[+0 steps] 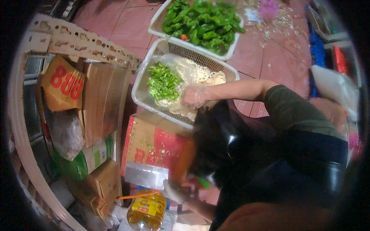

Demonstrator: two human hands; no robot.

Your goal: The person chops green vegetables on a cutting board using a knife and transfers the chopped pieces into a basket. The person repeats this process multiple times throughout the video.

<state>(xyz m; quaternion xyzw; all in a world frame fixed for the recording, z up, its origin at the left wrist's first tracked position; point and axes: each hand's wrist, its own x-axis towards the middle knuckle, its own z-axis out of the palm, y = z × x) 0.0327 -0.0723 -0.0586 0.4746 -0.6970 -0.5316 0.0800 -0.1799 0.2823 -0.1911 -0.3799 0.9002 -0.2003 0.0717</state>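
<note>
My left hand [175, 191], in a pale glove, grips a cleaver [146, 175] with its flat blade lying sideways near a cardboard box [141, 138]. Clear plastic covers my right hand [196, 96], which reaches into a white plastic basket [136, 83]; its fingers are blurred. Just left of that hand is a heap of cut green peppers [163, 82] on clear plastic film [180, 65]. Lotus root slices [203, 73] lie behind and below the hand in the same basket. Small pale and green scraps [156, 153] are scattered over the box, beside a blurred brown edge [185, 161].
Another white basket [231, 50] holds whole green peppers [202, 27]. A large bottle of yellow oil [147, 209] stands below the cleaver. A rack [115, 55] with cartons [101, 101] rises at left. Scraps [284, 21] litter the red tiled floor [277, 57]. Blue crates [316, 49] stand at right.
</note>
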